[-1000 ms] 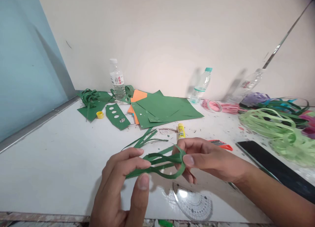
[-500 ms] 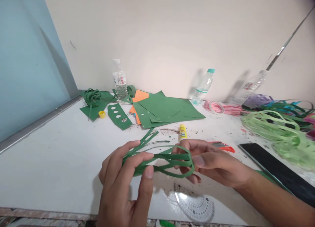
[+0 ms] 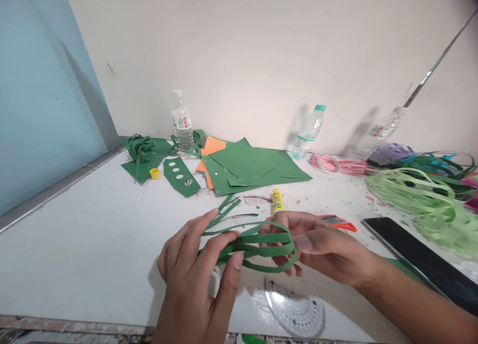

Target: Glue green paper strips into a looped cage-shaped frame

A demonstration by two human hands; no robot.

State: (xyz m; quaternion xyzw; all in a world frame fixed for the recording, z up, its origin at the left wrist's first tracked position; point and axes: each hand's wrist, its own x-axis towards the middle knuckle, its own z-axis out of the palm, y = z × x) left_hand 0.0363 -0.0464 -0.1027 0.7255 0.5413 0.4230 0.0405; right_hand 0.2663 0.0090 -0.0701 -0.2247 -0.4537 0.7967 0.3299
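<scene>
Several narrow green paper strips (image 3: 267,250), bent into loops, are held just above the white table. With thumb and fingers, my right hand (image 3: 321,242) pinches the rounded end where the strips meet. On the other side, my left hand (image 3: 203,269) curves round the strips, thumb below and fingers above; its palm side and the strips' far ends are hidden. Loose green strips (image 3: 226,207) lie just behind my left hand. A yellow glue stick (image 3: 277,200) is behind my right hand, and a clear protractor (image 3: 298,309) lies flat below the strips.
Green paper sheets (image 3: 257,165) cover the back middle, near a water bottle (image 3: 182,125) and a yellow cap (image 3: 155,173). To the right lie an orange cutter (image 3: 345,225), a black phone (image 3: 418,254) and light green strips (image 3: 411,184). A teal-capped bottle (image 3: 308,135) leans against the wall.
My left hand has slid a little to the right along the strips, closer to my right hand. The loops have shifted slightly; my right hand keeps its pinch.
</scene>
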